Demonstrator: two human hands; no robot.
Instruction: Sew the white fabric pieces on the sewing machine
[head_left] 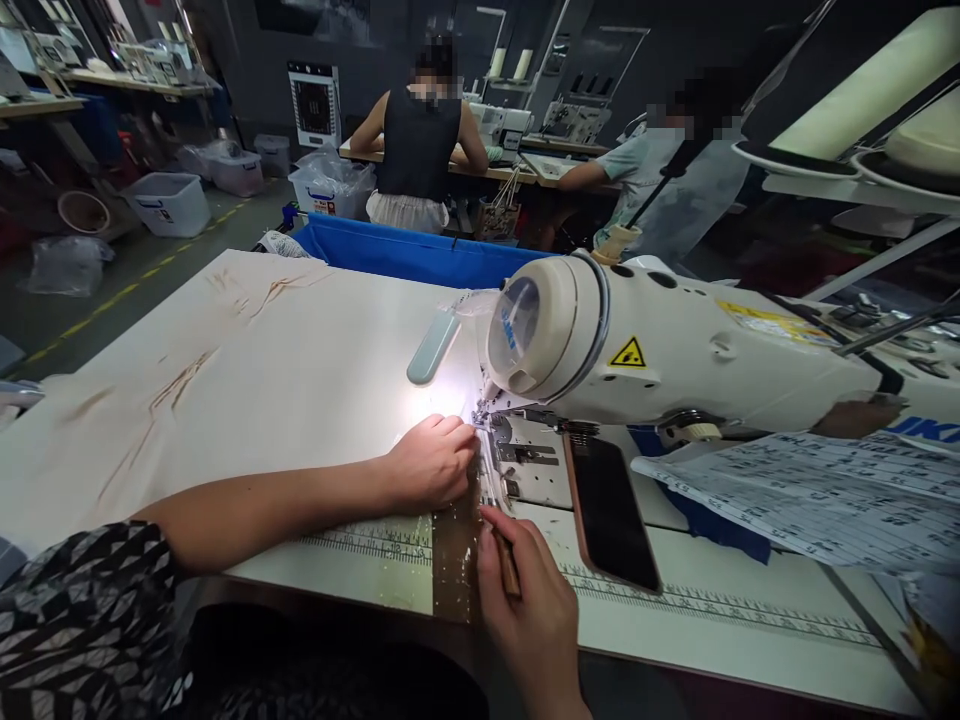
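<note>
My left hand [433,463] lies on the sewing table beside the needle area, its fingers curled together at the presser foot [480,412]. What those fingers hold, if anything, is hidden. My right hand [531,605] is closed around the brown wooden handle [510,568] of a thin tool, whose slim end points up toward the needle plate [529,455]. The cream sewing machine [675,330] reaches in from the right, and its lamp lights the spot by my left fingertips. I cannot make out any fabric under the needle.
A phone [611,510] lies right of the needle plate, near printed sheets [817,490]. A pale blue oblong piece [433,348] rests behind my left hand. Ruler tape [712,603] runs along the front. Beyond a blue cloth trough [405,250], two people sit at other machines.
</note>
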